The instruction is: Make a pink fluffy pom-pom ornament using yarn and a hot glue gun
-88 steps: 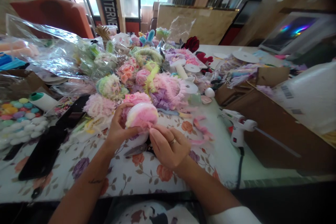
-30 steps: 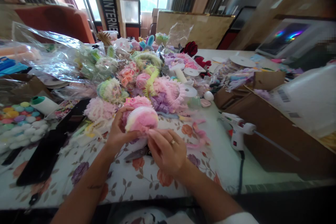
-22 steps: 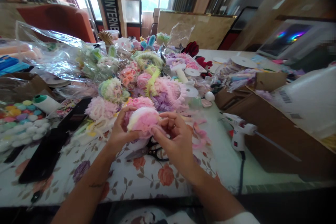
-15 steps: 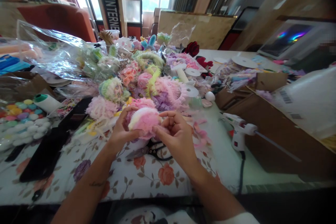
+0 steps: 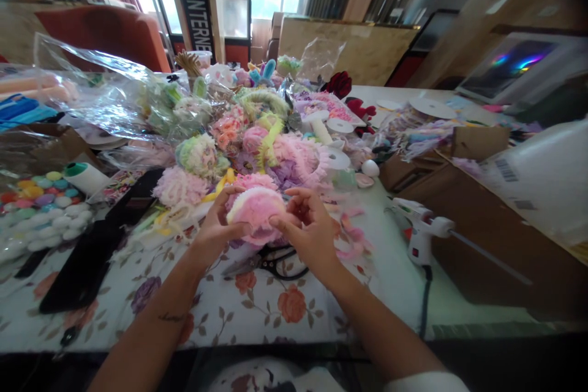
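Note:
Between my two hands, over the flowered cloth, is a round, fluffy pink craft piece (image 5: 257, 213) with a pale cream edging. My left hand (image 5: 221, 220) grips its left side, thumb at the front and fingers behind the upper edge. On the right side, my right hand (image 5: 307, 220) pinches the piece with the thumb on its front and the fingers curled. Black-handled scissors (image 5: 280, 264) lie on the cloth just below the piece. Behind it sit more pink fluffy trims (image 5: 255, 181), partly hidden by the piece.
A heap of yarn trims and wrapped flowers (image 5: 248, 128) fills the table's middle. On the right, a white glue gun (image 5: 416, 229) leans by a cardboard box (image 5: 496, 233). Bagged pompoms (image 5: 50, 214) and a long black object (image 5: 80, 272) lie left. The flowered cloth (image 5: 215, 318) covers the front.
Both hands still hold the pink piece, which has turned slightly so more of its pink front shows. My right fingers have shifted a little at its right edge. The view has moved slightly.

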Demonstrator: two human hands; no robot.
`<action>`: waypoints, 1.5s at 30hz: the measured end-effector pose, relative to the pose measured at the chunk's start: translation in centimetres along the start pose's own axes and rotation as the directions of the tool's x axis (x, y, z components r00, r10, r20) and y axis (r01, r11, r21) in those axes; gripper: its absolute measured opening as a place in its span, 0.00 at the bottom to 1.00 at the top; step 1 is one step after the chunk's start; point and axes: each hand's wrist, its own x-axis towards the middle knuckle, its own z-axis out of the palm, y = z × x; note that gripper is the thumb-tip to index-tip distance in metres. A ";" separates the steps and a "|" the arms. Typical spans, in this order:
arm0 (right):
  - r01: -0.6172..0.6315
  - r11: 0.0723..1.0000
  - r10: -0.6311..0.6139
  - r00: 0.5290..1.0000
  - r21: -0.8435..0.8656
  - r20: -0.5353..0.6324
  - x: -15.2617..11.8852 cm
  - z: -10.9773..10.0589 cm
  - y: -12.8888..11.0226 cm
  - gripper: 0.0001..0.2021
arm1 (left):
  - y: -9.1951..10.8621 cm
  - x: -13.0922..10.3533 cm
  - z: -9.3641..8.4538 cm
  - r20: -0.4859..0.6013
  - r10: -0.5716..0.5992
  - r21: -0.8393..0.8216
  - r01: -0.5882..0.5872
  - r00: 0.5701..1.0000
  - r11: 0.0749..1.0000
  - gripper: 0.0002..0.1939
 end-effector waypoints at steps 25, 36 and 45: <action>-0.107 0.990 0.097 0.989 0.090 0.110 -0.8 -0.2 2.5 0.17 | -1.0 -0.1 1.1 -0.044 -0.161 -0.008 0.160 0.986 0.987 0.31; -0.109 0.991 0.105 0.993 0.076 0.052 -0.8 -0.1 2.9 0.16 | -1.0 0.2 1.4 -0.100 -0.164 -0.044 0.160 0.981 0.986 0.35; -0.086 0.995 0.087 0.996 0.042 -0.029 -0.4 -0.1 3.5 0.20 | -0.7 0.2 1.2 -0.008 -0.120 -0.126 0.118 0.993 0.985 0.32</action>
